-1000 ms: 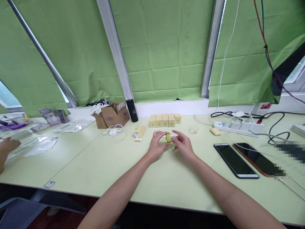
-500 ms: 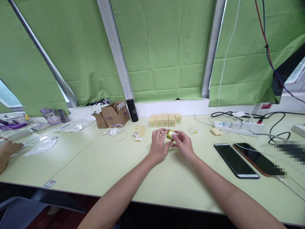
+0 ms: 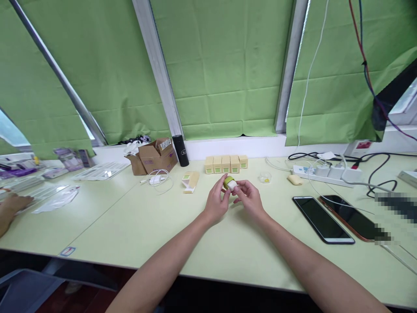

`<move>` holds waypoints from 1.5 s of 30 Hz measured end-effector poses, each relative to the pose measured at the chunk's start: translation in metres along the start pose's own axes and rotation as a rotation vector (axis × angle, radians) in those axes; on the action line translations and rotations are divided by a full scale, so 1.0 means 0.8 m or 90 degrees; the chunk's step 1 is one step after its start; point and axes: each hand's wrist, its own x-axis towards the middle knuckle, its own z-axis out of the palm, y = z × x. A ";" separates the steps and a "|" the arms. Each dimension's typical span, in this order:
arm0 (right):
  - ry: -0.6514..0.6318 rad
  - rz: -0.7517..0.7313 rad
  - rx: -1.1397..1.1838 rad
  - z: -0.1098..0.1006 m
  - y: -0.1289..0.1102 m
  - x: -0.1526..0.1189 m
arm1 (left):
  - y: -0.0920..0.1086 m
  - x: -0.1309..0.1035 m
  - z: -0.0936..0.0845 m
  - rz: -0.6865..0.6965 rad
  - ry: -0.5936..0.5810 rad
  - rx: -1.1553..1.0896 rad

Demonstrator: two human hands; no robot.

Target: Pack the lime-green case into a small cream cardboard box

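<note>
A small round jar (image 3: 230, 183), green on one side and white on the other, is held above the table at the middle of the view. My left hand (image 3: 215, 202) has its fingers and thumb closed around the green side. From the right, my right hand (image 3: 250, 198) grips the white side with thumb and fingers. Just beyond my hands, several small tan boxes (image 3: 226, 165) with green square labels stand in a row. An opened, flattened tan box (image 3: 190, 181) lies to their left. A small clear plastic piece (image 3: 265, 177) with a yellow spot lies to the right.
Two phones (image 3: 322, 221) and a power strip (image 3: 325, 173) with cables are on the right. A brown carton (image 3: 158, 157), a black cylinder (image 3: 180, 151) and a white charger (image 3: 157, 179) with its cord are at left. Another person's hand (image 3: 14, 206) rests at far left.
The jar has turned in my hands, so more of its white side shows. My left fingers have shifted around it. The boxes and phones have not moved.
</note>
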 end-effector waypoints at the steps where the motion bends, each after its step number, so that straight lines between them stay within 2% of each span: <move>1: 0.002 -0.006 -0.019 -0.001 0.000 0.000 | -0.002 0.001 0.001 -0.023 0.000 -0.051; 5: 0.012 -0.047 -0.133 -0.006 0.002 0.001 | -0.008 0.006 0.003 -0.097 0.006 -0.265; 8: 0.028 -0.118 -0.263 -0.011 0.002 0.002 | -0.010 0.010 0.003 -0.140 0.000 -0.359; 13: -0.032 -0.290 -0.462 -0.018 0.004 0.001 | -0.007 0.009 0.000 -0.163 -0.043 -0.382; 18: -0.058 -0.369 -0.567 -0.023 0.010 0.001 | -0.002 0.008 -0.001 -0.165 -0.061 -0.395; 26: -0.093 -0.416 -0.578 -0.026 0.017 0.005 | -0.008 0.010 0.001 -0.162 -0.069 -0.390; 33: -0.099 -0.444 -0.540 -0.024 0.018 0.006 | -0.004 0.011 0.006 -0.188 -0.042 -0.379; 45: -0.094 -0.442 -0.566 -0.021 0.019 0.008 | 0.001 0.014 0.017 -0.222 0.021 -0.419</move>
